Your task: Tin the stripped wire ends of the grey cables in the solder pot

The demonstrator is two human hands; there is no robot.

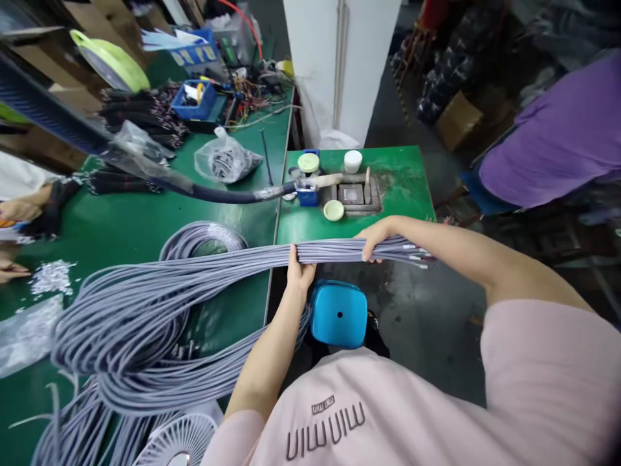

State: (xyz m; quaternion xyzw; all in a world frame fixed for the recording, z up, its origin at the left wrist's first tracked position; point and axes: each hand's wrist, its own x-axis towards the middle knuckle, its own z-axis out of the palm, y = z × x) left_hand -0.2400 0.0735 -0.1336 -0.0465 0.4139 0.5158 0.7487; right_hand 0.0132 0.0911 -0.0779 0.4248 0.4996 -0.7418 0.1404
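A thick bundle of grey cables stretches from the green table toward the right. My left hand is closed around its middle from below. Farther right, my right hand grips the same bundle near its end, where stripped tips with white and reddish bits stick out. To the left the cables bend in wide loops on the table, and a smaller grey coil lies behind them. Just past the bundle is a soldering pot set in a dark frame on the small green table.
A blue stool stands below the bundle. A dark flexible hose crosses above the table to the pot. Round tubs sit nearby. At left are a co-worker's hands; a person in purple is at right. A white fan lies near me.
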